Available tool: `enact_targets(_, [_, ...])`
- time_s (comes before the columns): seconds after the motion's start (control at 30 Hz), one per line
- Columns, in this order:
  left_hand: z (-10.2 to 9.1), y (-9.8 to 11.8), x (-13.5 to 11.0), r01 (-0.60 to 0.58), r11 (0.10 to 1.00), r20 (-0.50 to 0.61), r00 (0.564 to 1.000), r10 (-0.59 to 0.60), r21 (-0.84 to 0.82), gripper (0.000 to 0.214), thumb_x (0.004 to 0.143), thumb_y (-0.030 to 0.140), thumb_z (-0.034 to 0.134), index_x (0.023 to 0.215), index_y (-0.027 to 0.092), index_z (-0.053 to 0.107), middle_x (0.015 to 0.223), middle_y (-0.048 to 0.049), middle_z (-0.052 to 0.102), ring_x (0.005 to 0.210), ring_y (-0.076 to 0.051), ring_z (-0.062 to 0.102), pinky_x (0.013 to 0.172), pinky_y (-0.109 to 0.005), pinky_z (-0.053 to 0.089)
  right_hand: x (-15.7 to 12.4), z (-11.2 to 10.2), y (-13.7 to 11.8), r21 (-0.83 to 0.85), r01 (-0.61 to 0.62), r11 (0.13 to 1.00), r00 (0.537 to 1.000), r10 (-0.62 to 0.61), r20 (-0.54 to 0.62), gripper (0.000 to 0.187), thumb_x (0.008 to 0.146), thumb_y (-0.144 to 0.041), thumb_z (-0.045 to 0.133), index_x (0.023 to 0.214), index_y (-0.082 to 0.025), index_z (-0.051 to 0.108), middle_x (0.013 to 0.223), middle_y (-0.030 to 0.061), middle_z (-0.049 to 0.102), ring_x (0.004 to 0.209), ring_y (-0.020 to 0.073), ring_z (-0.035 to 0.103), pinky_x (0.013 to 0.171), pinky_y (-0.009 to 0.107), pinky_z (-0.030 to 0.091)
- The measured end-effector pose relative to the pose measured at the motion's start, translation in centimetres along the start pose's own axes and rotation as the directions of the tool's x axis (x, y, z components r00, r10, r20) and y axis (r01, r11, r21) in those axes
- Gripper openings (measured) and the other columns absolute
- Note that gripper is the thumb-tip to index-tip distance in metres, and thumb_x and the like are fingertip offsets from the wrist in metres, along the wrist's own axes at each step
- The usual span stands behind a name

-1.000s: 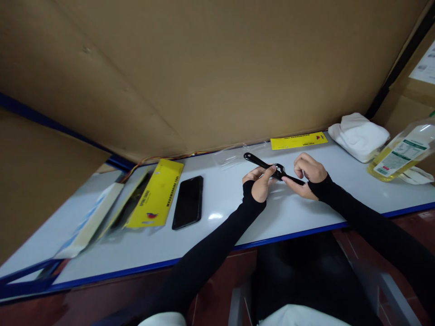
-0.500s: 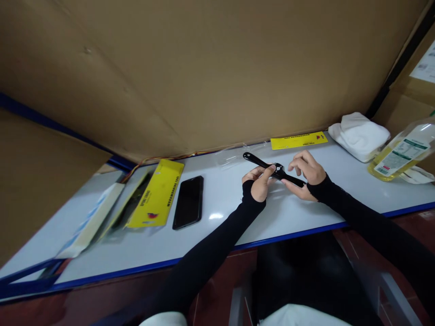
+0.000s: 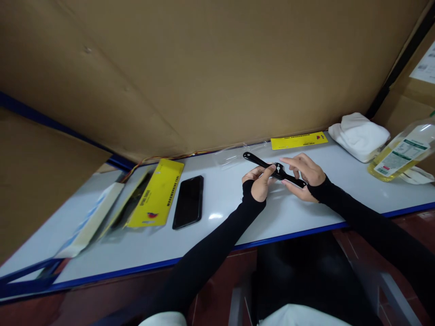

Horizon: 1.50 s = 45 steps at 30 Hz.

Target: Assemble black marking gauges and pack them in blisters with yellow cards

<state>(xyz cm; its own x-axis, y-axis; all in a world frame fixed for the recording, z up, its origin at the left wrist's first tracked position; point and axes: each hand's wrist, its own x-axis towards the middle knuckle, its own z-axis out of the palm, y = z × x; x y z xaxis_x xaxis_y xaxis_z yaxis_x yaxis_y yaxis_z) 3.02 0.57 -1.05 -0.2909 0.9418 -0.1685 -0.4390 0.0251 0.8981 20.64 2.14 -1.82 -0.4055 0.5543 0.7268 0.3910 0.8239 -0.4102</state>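
Note:
A long black hand tool (image 3: 258, 160) with a metal screw at its middle lies slantwise just above the white table (image 3: 217, 226). My left hand (image 3: 260, 183), in a black sleeve, pinches the tool's middle from the left. My right hand (image 3: 304, 174) supports the tool's near end on its palm and thumb, with the forefinger stretched toward the middle screw. The tool's far end sticks out free to the upper left.
A black phone (image 3: 188, 201) and a yellow package card (image 3: 156, 194) lie to the left, beside a white-and-blue flat pack (image 3: 90, 222). Clear plastic wrap (image 3: 234, 154) and a yellow card (image 3: 299, 140) lie behind the hands. White cloth (image 3: 358, 136) and an oil bottle (image 3: 401, 156) sit right.
My right hand's fingers uncurled and the forefinger reached left toward the tool's middle screw. The left hand and the tool stayed put.

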Motion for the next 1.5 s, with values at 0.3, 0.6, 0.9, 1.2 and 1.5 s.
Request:
enact_targets(0.3, [0.1, -0.3, -0.2, 0.019, 1.0, -0.003, 1.0, -0.019, 0.016, 0.034, 0.05, 0.032, 0.098, 0.064, 0.013, 0.073, 0.088, -0.0101, 0.079, 0.074, -0.018, 0.072, 0.069, -0.031, 0.061, 0.6, -0.6, -0.2, -0.063, 0.051, 0.997, 0.996, -0.055, -0.069, 0.01, 0.085, -0.023, 0.074, 0.091, -0.02, 0.067, 0.082, 0.0, 0.057, 0.059, 0.0108, 0.048, 0.056, 0.027, 0.044])
enact_targets(0.6, [0.0, 0.2, -0.2, 0.1, 0.993, 0.03, 0.995, -0.098, -0.066, 0.03, 0.05, 0.026, 0.092, 0.074, 0.012, 0.079, 0.073, -0.0061, 0.075, 0.072, -0.019, 0.071, 0.07, -0.032, 0.059, -0.1, 0.1, 0.5, 0.046, 0.043, 0.998, 0.999, -0.043, 0.004, 0.026, 0.09, -0.023, 0.072, 0.116, -0.021, 0.076, 0.091, 0.0026, 0.064, 0.058, 0.0096, 0.05, 0.056, 0.025, 0.049])
enact_targets(0.9, [-0.3, 0.1, 0.1, 0.106, 0.99, 0.037, 0.994, -0.103, -0.096, 0.032, 0.052, 0.027, 0.094, 0.076, 0.012, 0.079, 0.078, -0.0086, 0.076, 0.074, -0.021, 0.072, 0.072, -0.032, 0.058, 0.0, 0.3, 0.2, 0.127, 0.026, 0.992, 0.999, -0.028, 0.016, 0.012, 0.09, -0.023, 0.072, 0.099, -0.023, 0.08, 0.078, -0.0006, 0.064, 0.059, 0.0105, 0.05, 0.059, 0.026, 0.047])
enact_targets(1.2, [0.0, 0.5, -0.6, 0.077, 0.993, 0.063, 0.995, -0.071, -0.086, 0.034, 0.05, 0.029, 0.095, 0.075, 0.012, 0.08, 0.076, -0.008, 0.076, 0.07, -0.019, 0.07, 0.071, -0.033, 0.058, 0.2, -0.1, 0.1, 0.038, 0.011, 0.999, 1.0, -0.01, -0.011, 0.034, 0.088, -0.021, 0.069, 0.122, -0.022, 0.072, 0.091, 0.0019, 0.062, 0.064, 0.0127, 0.051, 0.061, 0.028, 0.05])
enact_targets(1.5, [-0.1, 0.6, -0.2, 0.107, 0.989, 0.031, 0.994, -0.104, -0.1, 0.033, 0.049, 0.027, 0.093, 0.074, 0.011, 0.079, 0.075, -0.0075, 0.074, 0.07, -0.019, 0.069, 0.07, -0.033, 0.057, 0.0, -0.1, 0.2, 0.033, 0.025, 0.999, 1.0, -0.025, -0.012, 0.041, 0.089, -0.022, 0.07, 0.13, -0.022, 0.067, 0.088, 0.0006, 0.062, 0.062, 0.0126, 0.05, 0.061, 0.028, 0.051])
